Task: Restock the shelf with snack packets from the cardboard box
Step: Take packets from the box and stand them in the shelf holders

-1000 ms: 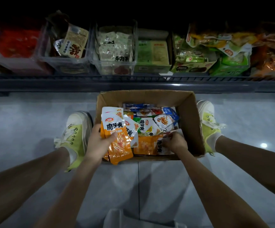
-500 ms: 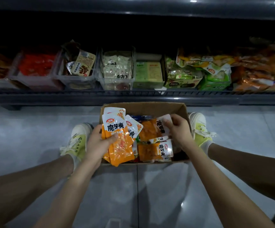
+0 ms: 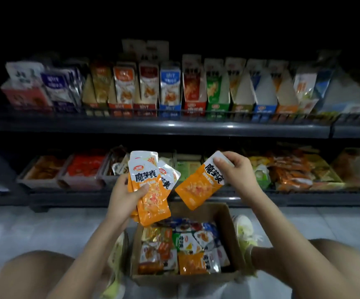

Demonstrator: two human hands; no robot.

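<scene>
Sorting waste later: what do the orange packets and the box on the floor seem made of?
Orange packets: probably glossy plastic or foil film, shiny and creased. Box: matte brown cardboard, by its dull thick walls.

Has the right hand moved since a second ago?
Yes. The right hand rose out of the brown cardboard box, above its far rim, pinching an orange snack packet.

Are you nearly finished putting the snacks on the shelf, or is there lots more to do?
Not nearly. Done: a few packets are out of the cardboard box. In hand: the left hand grips a bunch of orange packets, the right hand pinches a single orange packet by its top. Left: these must reach the shelf, and many mixed packets lie in the box.
</scene>
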